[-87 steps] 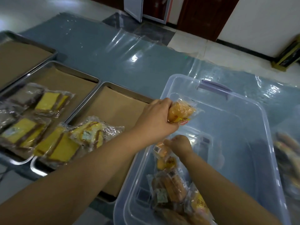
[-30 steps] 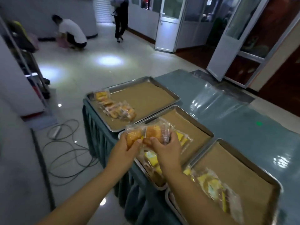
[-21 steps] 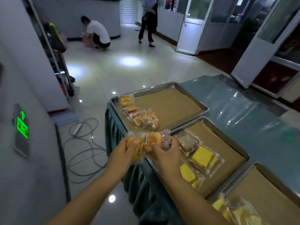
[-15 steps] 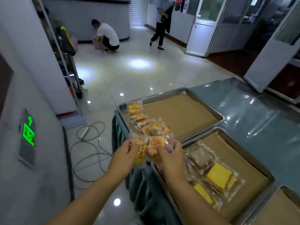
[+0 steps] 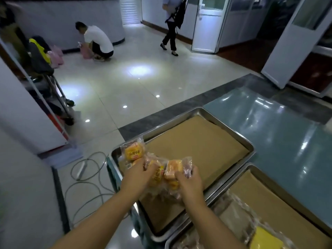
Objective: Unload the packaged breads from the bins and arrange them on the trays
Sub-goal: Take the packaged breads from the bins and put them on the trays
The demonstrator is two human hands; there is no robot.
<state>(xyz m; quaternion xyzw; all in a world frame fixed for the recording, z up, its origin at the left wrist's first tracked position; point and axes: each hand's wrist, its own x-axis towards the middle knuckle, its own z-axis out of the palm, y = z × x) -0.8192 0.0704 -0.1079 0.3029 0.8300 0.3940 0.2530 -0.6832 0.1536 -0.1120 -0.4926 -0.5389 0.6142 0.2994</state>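
My left hand [image 5: 137,174] grips a clear-wrapped orange bread pack [image 5: 156,173]. Beside it my right hand [image 5: 188,180] grips a second bread pack [image 5: 173,169]. Both packs hover low over the near-left part of the leftmost metal tray [image 5: 250,146], which is lined with brown paper. Another orange bread pack [image 5: 133,151] lies in that tray's far-left corner. More packs in the row under my hands are mostly hidden. The bins are out of view.
A second paper-lined tray [image 5: 239,172] sits to the right, holding wrapped yellow cake [image 5: 265,239] and darker packs. The table has a shiny teal cover [image 5: 280,133]. Cables [image 5: 84,178] lie on the tiled floor at left. A person crouches [image 5: 98,42] and another walks [image 5: 173,24] far off.
I turned from the bin to the trays carrying one pack in each hand. In the last second both hands moved left and down over the leftmost tray, close to the row of packs.
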